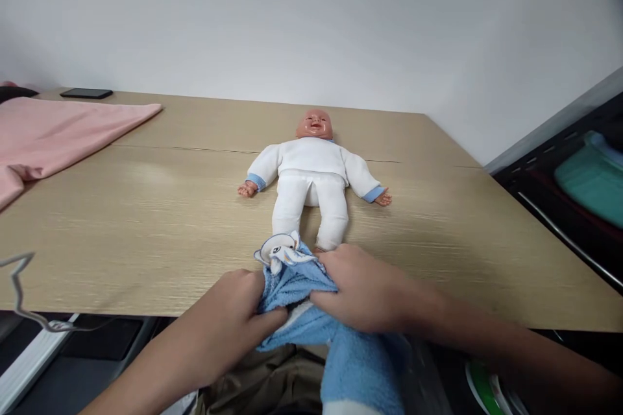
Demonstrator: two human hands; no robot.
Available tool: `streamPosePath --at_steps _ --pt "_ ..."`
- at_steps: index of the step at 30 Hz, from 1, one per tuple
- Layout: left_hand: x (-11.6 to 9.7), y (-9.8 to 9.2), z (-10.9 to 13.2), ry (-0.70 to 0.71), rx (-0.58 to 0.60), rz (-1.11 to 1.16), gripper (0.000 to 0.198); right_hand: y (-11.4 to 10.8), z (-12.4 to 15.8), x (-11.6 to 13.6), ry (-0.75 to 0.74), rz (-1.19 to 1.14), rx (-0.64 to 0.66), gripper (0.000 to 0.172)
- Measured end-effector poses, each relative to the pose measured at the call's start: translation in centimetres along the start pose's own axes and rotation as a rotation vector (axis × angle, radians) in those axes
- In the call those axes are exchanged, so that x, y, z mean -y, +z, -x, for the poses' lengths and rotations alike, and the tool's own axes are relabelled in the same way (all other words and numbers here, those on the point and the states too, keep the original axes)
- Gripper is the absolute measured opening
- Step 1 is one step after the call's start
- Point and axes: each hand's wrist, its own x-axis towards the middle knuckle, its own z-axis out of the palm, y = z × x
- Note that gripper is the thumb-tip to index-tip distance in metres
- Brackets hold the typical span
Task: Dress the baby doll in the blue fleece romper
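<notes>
A baby doll (314,181) in a white top and white trousers lies on its back on the wooden table (146,220), head away from me, arms spread. At its feet, near the table's front edge, both my hands grip a blue fleece garment (292,292) with a white animal patch. My left hand (233,318) pinches the garment's left side. My right hand (360,292) is closed on its right side, next to the doll's foot. The rest of the blue garment hangs over the edge toward my lap.
A pink cloth (53,136) lies spread at the table's far left, with a dark phone (86,93) behind it. A dark rack with a teal item (588,175) stands to the right. A thin grey wire (19,292) sits at the left front edge.
</notes>
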Motion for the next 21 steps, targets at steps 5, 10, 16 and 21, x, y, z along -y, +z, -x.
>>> streamPosePath --at_steps 5,10,16,21 --pt "0.3 0.2 -0.9 0.020 -0.003 0.000 0.034 0.7 -0.5 0.3 0.084 0.198 -0.098 0.021" --pt "1.5 1.1 -2.0 0.011 -0.065 -0.112 0.034 1.8 -0.7 0.8 0.157 0.311 -0.063 0.041" --pt "3.3 3.2 -2.4 0.088 -0.152 0.061 0.020 2.9 -1.3 -1.0 0.044 0.199 -0.080 0.068" --pt "4.7 4.1 -2.4 0.341 -0.345 0.268 0.023 3.7 -1.5 -3.2 -0.045 -0.039 -0.221 0.082"
